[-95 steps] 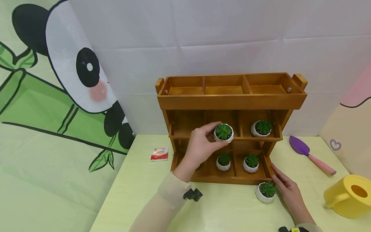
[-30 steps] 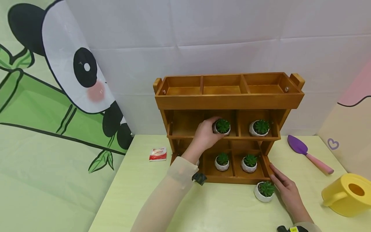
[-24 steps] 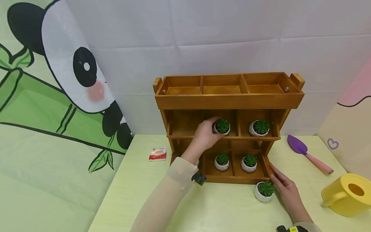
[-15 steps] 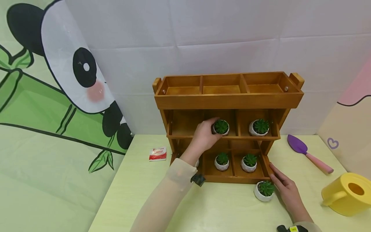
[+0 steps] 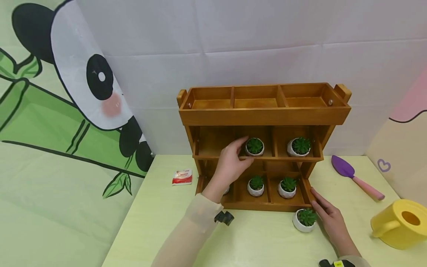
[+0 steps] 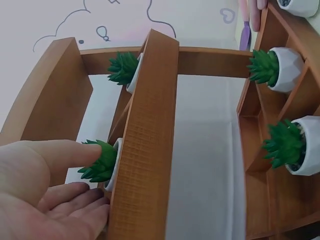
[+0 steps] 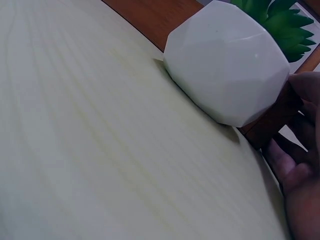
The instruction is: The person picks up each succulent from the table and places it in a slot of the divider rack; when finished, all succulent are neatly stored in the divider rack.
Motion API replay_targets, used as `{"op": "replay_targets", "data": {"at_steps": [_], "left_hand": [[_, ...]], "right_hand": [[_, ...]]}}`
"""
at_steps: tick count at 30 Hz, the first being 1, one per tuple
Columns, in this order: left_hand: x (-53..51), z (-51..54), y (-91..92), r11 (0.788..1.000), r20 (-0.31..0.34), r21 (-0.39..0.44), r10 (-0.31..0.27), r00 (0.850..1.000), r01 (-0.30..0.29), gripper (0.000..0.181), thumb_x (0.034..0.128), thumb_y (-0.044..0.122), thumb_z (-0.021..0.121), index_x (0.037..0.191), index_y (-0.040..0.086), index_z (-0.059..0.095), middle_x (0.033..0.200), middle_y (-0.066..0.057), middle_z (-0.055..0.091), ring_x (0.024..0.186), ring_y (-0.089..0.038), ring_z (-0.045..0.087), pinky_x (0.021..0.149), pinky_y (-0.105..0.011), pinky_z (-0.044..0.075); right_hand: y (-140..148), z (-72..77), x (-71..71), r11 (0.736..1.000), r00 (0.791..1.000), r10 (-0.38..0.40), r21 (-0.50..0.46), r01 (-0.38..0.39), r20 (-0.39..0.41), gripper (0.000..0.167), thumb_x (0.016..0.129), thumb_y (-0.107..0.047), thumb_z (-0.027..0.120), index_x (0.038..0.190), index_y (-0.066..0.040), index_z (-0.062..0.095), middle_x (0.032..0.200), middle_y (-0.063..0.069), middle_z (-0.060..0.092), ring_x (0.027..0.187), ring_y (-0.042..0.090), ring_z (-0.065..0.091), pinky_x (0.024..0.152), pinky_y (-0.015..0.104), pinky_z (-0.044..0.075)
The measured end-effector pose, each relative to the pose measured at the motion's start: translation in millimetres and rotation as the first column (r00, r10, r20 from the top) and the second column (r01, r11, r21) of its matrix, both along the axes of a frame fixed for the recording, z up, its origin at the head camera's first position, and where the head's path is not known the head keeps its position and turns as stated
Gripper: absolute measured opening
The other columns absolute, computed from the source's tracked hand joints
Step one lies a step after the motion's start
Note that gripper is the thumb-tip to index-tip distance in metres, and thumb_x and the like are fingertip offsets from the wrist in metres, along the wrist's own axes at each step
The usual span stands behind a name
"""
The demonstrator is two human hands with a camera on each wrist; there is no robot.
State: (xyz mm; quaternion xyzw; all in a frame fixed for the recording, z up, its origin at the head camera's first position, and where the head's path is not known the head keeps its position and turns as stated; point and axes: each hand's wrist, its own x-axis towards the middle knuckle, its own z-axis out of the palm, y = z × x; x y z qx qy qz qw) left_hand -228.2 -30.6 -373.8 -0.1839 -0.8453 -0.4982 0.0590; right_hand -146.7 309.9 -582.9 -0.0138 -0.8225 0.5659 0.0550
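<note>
My left hand is beside a white pot with a green succulent, in the middle compartment of the wooden shelf's second tier. Its thumb and fingers are spread, with a small gap to the pot in the head view. In the left wrist view the thumb lies close to the leaves. My right hand holds the shelf's lower right front corner, thumb at the front and fingers along the side. Next to that hand, another potted succulent stands on the table, also close up as a faceted white pot.
A potted succulent sits in the second tier's right compartment. The bottom tier holds more pots, one mostly hidden by my left wrist. Right of the shelf lie a purple trowel and a yellow watering can; a red-white packet lies left.
My left hand has set the potted succulent into the second tier's middle compartment, let go and drawn back slightly to the left. The right hand stays at the shelf corner.
</note>
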Motion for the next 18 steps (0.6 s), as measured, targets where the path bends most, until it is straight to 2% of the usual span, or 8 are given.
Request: {"op": "replay_targets", "data": {"at_steps": [6, 10, 18], "left_hand": [[16.5, -13.6, -7.7, 0.993, -0.026, 0.121, -0.008, 1.0, 0.011, 0.065, 0.0903, 0.002, 0.079, 0.15, 0.007, 0.055, 0.153, -0.008, 0.054, 0.141, -0.024, 0.05, 0.113, -0.03, 0.042], [26.9, -22.9, -11.5, 0.981, -0.05, 0.195, -0.013, 0.999, 0.023, 0.062, 0.0911, 0.004, 0.079, 0.149, 0.008, 0.057, 0.15, -0.005, 0.056, 0.14, -0.022, 0.051, 0.115, -0.033, 0.041], [48.0, -43.3, -14.7, 0.962, -0.028, 0.267, -0.048, 0.998, 0.054, 0.058, 0.0936, 0.01, 0.08, 0.147, 0.013, 0.06, 0.148, -0.001, 0.058, 0.139, -0.024, 0.052, 0.115, -0.034, 0.041]], "right_hand": [[1, -1.8, 0.0, 1.0, 1.0, -0.002, 0.004, 0.002, 0.015, 0.058, 0.11, -0.042, 0.053, 0.162, -0.019, 0.04, 0.163, -0.012, 0.038, 0.128, -0.021, 0.033, 0.097, 0.0, 0.034], [1, -1.5, -0.4, 1.0, 1.0, -0.005, 0.004, 0.005, 0.025, 0.059, 0.109, -0.043, 0.053, 0.162, -0.019, 0.04, 0.163, -0.012, 0.037, 0.128, -0.022, 0.033, 0.096, 0.0, 0.034], [1, -0.7, -0.7, 1.0, 1.0, -0.004, 0.015, 0.003, 0.018, 0.058, 0.11, -0.042, 0.053, 0.162, -0.021, 0.04, 0.163, -0.01, 0.037, 0.128, -0.022, 0.032, 0.096, 0.0, 0.033]]}}
